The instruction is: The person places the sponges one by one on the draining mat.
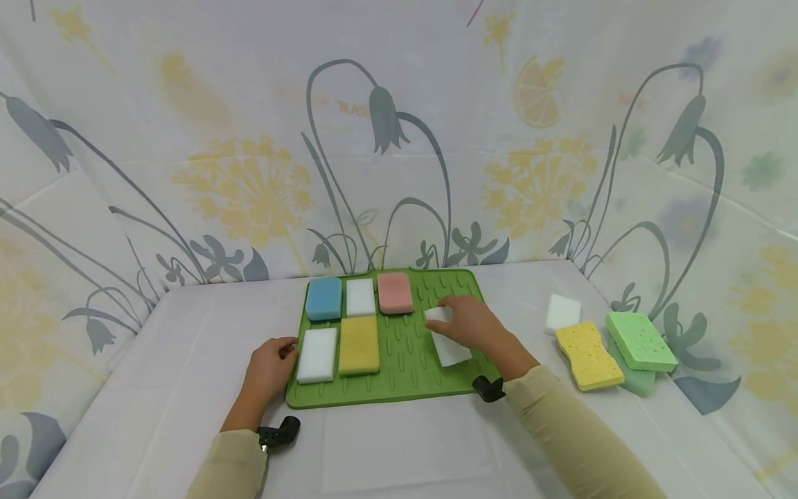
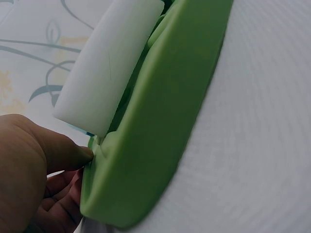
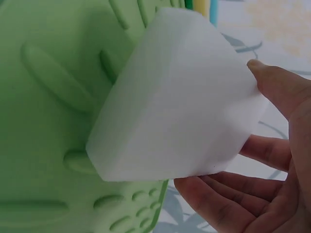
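Observation:
Between the thumb and fingers of my right hand (image 1: 469,322) is a white sponge block (image 3: 180,102), gripped by its far end and tilted just over the right half of a green ribbed mat (image 1: 399,388). My left hand (image 1: 267,371) pinches the mat's left edge with thumb and fingers, close beside a white block (image 1: 316,355). Next to that block lies a yellow sponge (image 1: 359,345). Along the mat's back edge sit a blue sponge (image 1: 323,299), another white block (image 1: 360,297) and a pink sponge (image 1: 395,292).
To the right of the mat, on the white tablecloth (image 1: 386,450), lie a white pad (image 1: 562,312), a wavy yellow sponge (image 1: 589,355) and a light green sponge (image 1: 641,340) resting on a darker green one (image 1: 637,380). A patterned curtain (image 1: 262,104) stands behind.

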The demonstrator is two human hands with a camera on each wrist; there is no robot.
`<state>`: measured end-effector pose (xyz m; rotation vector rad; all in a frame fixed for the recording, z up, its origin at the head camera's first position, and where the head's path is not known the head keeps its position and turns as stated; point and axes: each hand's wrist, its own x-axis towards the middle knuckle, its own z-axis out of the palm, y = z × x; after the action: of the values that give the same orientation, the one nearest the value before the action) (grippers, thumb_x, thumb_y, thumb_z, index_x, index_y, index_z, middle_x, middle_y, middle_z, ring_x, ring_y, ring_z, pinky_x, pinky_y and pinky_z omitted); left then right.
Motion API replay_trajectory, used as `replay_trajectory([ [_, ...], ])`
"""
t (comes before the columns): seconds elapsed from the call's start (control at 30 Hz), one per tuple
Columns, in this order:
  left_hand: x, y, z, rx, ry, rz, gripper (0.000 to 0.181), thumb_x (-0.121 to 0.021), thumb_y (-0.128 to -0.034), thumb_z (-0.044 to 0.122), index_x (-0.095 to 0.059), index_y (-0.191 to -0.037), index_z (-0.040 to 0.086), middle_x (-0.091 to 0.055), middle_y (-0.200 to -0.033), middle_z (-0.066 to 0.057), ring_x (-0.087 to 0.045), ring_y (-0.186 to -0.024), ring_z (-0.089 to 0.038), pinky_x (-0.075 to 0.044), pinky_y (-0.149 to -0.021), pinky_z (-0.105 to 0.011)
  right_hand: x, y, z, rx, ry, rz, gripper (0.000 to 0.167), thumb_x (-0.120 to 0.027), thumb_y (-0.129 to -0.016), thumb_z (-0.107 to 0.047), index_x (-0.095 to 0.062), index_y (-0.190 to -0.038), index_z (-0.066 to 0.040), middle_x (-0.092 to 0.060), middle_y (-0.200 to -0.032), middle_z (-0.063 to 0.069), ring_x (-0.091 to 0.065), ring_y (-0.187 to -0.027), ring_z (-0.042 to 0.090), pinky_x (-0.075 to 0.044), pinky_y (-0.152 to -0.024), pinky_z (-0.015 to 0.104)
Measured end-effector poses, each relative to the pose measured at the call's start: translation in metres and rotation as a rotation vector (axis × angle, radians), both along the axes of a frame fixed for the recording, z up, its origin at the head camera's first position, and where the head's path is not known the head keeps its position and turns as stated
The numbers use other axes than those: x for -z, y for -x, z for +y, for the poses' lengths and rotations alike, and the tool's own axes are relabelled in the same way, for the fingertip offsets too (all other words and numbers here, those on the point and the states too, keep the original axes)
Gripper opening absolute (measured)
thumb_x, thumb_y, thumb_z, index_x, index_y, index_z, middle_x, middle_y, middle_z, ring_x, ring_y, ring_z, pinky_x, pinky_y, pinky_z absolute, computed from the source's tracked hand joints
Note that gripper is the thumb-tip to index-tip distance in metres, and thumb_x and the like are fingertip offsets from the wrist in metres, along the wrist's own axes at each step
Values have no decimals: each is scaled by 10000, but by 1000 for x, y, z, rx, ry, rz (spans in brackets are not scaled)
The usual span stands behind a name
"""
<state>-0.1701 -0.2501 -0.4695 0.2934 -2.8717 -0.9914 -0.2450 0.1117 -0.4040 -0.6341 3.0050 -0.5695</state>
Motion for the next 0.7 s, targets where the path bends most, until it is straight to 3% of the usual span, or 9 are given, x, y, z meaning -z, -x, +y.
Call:
replay_trajectory([
  [0.33,-1,-1,0,3,-2,0,345,-538,-954,125,-612,-1257,-20,-648,-1063,-176,-604,-949,-265,-501,-764,-402,-3,-1,-22,26,-33,-39,628,-628,-873,-548,-630,-1263,-56,-660,-1248,100,-618,-1147,295,-504,-929,441],
  [0.7,-2,-1,0,3,-1,-3,344,-541,-956,127,-612,-1262,-13,-647,-1065,-172,-601,-943,-264,-497,-754,-389,5,3,-45,41,-47,-61,617,-616,-870,-575,-632,-1281,-115,-671,-1231,66,-636,-1084,255,-517,-874,408],
])
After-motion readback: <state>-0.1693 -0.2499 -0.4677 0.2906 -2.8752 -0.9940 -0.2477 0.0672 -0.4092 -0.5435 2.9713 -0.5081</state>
